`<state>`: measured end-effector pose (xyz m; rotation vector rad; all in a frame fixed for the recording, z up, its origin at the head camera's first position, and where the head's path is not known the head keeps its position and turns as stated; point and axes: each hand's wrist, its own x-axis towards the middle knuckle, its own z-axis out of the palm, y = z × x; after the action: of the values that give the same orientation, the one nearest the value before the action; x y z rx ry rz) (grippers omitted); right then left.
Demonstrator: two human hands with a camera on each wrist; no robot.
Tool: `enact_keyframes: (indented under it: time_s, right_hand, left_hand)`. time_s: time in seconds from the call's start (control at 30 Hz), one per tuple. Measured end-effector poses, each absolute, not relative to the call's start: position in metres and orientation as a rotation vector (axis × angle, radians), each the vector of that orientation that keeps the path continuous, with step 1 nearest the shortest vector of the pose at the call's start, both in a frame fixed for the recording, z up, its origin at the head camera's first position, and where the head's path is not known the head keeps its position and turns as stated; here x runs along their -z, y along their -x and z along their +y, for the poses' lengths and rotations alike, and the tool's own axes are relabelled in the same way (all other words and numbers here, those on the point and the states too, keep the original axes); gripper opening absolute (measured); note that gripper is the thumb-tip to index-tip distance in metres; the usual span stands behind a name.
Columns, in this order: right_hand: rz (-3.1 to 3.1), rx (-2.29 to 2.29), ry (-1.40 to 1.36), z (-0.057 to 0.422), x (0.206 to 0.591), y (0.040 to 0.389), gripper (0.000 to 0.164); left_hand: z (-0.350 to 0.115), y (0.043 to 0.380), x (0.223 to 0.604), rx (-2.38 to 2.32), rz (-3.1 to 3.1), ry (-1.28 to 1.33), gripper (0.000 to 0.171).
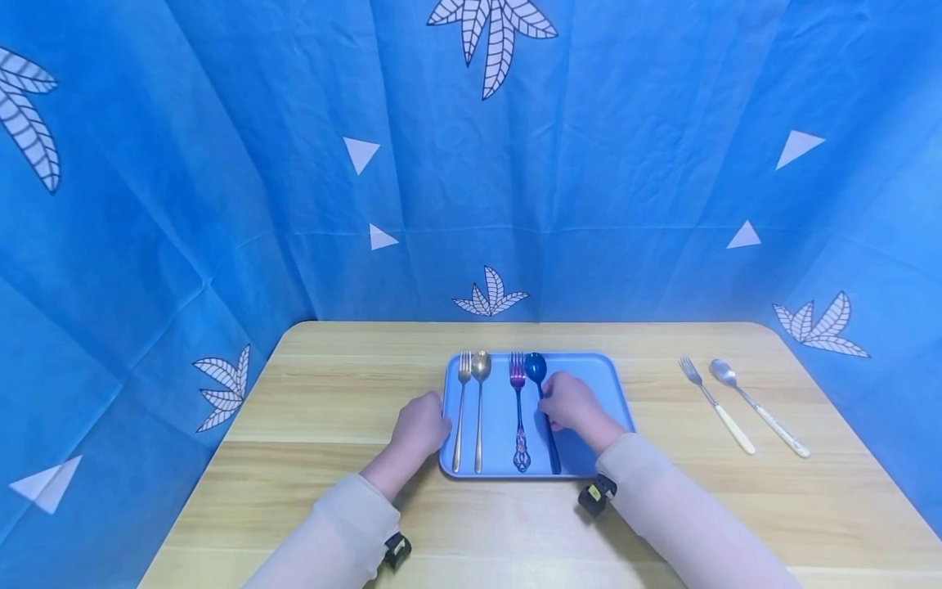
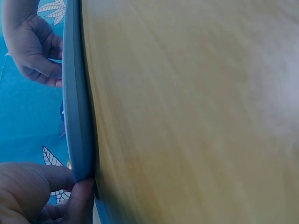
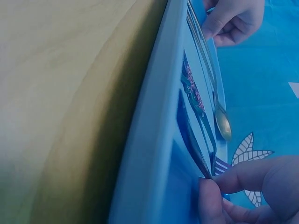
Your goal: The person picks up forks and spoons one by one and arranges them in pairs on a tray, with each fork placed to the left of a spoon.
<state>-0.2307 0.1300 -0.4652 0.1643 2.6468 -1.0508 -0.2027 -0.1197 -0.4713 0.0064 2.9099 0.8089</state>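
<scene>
A light blue tray (image 1: 589, 372) lies on the table, bearing two forks and two spoons in a row. My left hand (image 1: 423, 425) pinches the tray's left rim between thumb and finger, as the left wrist view shows. Over the tray's right half, my right hand (image 1: 574, 404) pinches the handle of a dark blue spoon (image 1: 536, 368). Left of this spoon lies a fork with purple tines (image 1: 518, 372) and an ornate handle. A gold fork (image 1: 464, 372) and a gold spoon (image 1: 481, 366) lie side by side near the left hand.
On the wooden table (image 1: 309, 491), right of the tray, lie a fork with a cream handle (image 1: 724, 413) and a spoon with a pale patterned handle (image 1: 765, 415). A blue curtain (image 1: 625, 164) with leaf prints hangs behind and along both sides.
</scene>
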Motion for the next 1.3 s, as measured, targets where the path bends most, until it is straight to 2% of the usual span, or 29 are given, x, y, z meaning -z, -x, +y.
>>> enact_keyframes:
  time_s: [0.3, 1.07, 1.3]
  right_hand:
    - [2.671, 1.054, -0.166, 0.1278, 0.4668, 0.2314, 0.018]
    - [2.709, 0.994, -0.153, 0.1245, 0.4637, 0.2277, 0.019]
    - [2.71, 0.968, -0.157, 0.1236, 0.4642, 0.2278, 0.026]
  left_hand:
    - [-0.1195, 0.2014, 0.4681, -0.819, 2.926, -0.018, 0.016]
    - [-0.1183, 0.2015, 0.4684, -0.799, 2.912, 0.003, 0.013]
    - [-0.1184, 0.202, 0.4694, -0.795, 2.912, 0.005, 0.013]
